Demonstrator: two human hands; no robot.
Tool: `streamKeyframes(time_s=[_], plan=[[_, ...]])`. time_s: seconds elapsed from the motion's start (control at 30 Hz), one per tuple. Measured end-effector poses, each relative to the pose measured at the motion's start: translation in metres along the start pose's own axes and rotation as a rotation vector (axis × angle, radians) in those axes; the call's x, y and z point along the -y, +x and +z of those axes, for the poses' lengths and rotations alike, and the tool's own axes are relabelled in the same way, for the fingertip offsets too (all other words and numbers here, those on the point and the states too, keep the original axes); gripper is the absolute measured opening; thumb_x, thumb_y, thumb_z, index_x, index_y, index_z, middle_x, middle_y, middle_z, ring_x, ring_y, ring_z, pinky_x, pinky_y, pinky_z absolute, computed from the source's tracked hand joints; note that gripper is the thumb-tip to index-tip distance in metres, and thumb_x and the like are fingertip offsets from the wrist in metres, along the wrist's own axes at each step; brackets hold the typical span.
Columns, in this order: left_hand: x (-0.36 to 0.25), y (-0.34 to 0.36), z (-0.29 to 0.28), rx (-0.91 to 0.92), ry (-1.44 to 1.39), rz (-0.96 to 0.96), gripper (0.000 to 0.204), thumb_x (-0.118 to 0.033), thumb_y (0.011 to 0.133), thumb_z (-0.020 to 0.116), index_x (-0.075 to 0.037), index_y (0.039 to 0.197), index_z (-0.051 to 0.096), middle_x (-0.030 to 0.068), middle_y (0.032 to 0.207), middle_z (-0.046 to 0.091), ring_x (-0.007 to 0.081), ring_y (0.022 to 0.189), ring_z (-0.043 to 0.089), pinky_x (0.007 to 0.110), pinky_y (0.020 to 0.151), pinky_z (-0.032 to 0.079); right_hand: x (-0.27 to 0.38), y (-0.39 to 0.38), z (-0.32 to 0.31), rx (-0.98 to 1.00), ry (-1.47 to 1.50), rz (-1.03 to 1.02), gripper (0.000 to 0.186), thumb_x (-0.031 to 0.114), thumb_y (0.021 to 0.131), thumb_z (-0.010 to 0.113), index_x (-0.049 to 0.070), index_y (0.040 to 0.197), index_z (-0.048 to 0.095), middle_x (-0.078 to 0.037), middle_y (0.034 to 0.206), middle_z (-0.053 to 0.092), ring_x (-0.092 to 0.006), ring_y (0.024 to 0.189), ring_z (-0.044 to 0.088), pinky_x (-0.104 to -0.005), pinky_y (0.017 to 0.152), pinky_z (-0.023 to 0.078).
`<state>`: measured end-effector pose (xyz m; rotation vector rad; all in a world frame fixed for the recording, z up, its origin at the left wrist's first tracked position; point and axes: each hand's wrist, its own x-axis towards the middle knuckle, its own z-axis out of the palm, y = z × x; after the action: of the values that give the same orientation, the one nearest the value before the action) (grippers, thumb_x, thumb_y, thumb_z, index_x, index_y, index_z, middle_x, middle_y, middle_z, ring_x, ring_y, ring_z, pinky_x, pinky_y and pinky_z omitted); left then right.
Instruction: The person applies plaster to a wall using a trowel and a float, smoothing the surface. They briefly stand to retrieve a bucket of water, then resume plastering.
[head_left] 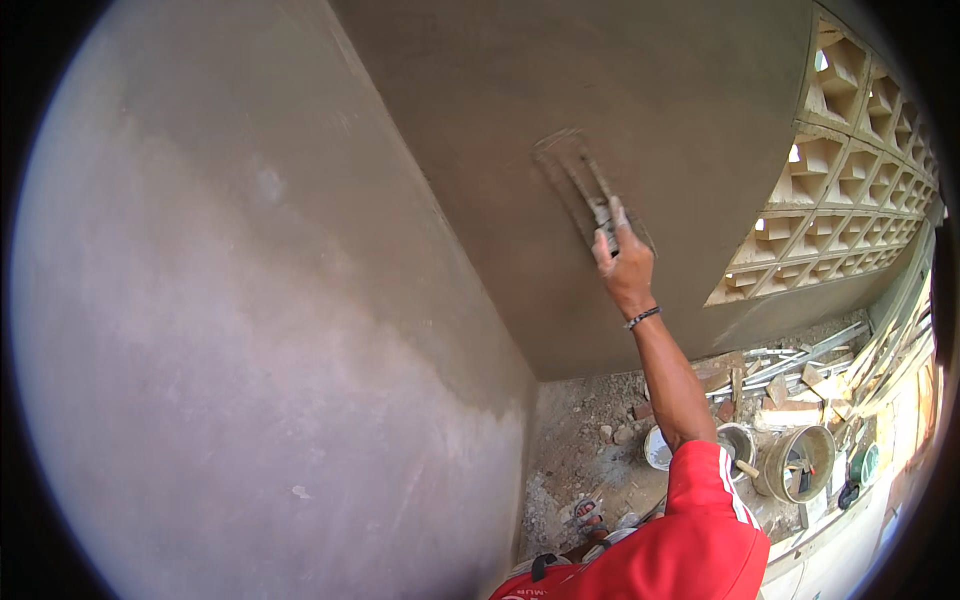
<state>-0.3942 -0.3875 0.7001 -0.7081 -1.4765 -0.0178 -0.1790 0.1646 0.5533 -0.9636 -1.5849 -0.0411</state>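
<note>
My right hand [627, 270] grips the handle of a rectangular plastering trowel [570, 160], its fingers closed and the thumb along the left side. The trowel's blade lies against a brown-grey plastered wall [480, 90] and is slightly smeared by motion. The trowel tilts up and to the left from my hand. A dark bracelet [642, 317] circles my right wrist, and a red sleeve covers the upper arm. My left hand is out of view.
A paler grey wall [250, 380] meets the plastered one in a corner at the left. Patterned vent blocks [800, 170] fill the right. Below are a rubble-strewn floor [580, 440], several buckets, including a large one [806, 462] with tools, and loose wood strips [890, 350].
</note>
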Motion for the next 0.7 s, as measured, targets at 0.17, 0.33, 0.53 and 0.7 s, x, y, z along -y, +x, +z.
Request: streamKeyframes(time_s=[0.17, 0.33, 0.53, 0.7], plan=[[-0.008, -0.007, -0.006, 0.041, -0.054, -0.019, 0.041, -0.039, 0.094, 0.053, -0.007, 0.12, 0.058, 0.0205, 0.136, 0.046, 0.0437, 0.13, 0.038, 0.065, 0.098, 0.036, 0.087, 0.107, -0.015, 0.022, 0.074, -0.029, 0.057, 0.022, 0.088, 0.064, 0.01, 0.14, 0.046, -0.018, 0.074, 0.066, -0.0333, 0.061, 0.065, -0.0448, 0.055, 0.051], [-0.022, -0.01, 0.0, 0.031, -0.141, -0.096, 0.04, -0.039, 0.095, 0.052, -0.008, 0.121, 0.057, 0.0198, 0.136, 0.047, 0.0438, 0.129, 0.039, 0.065, 0.097, 0.037, 0.023, 0.017, -0.017, 0.498, -0.367, -0.203, 0.059, 0.024, 0.089, 0.063, 0.022, 0.144, 0.042, -0.016, 0.075, 0.066, -0.033, 0.061, 0.064, -0.0453, 0.055, 0.054], [-0.047, -0.033, -0.003, 0.037, -0.192, -0.142, 0.039, -0.039, 0.096, 0.05, -0.009, 0.122, 0.056, 0.0189, 0.135, 0.047, 0.044, 0.129, 0.04, 0.065, 0.096, 0.038, 0.081, 0.172, -0.07, 0.127, -0.105, -0.18, 0.053, 0.026, 0.09, 0.061, 0.012, 0.139, 0.047, -0.02, 0.07, 0.064, -0.0343, 0.062, 0.064, -0.0444, 0.056, 0.052], [-0.079, -0.083, -0.024, 0.054, -0.274, -0.22, 0.038, -0.039, 0.097, 0.05, -0.01, 0.122, 0.055, 0.0182, 0.135, 0.047, 0.0441, 0.128, 0.041, 0.065, 0.095, 0.039, 0.061, 0.059, -0.006, 0.552, -0.329, -0.404, 0.06, 0.03, 0.09, 0.06, 0.02, 0.145, 0.038, -0.02, 0.075, 0.066, -0.0379, 0.066, 0.065, -0.05, 0.058, 0.053]])
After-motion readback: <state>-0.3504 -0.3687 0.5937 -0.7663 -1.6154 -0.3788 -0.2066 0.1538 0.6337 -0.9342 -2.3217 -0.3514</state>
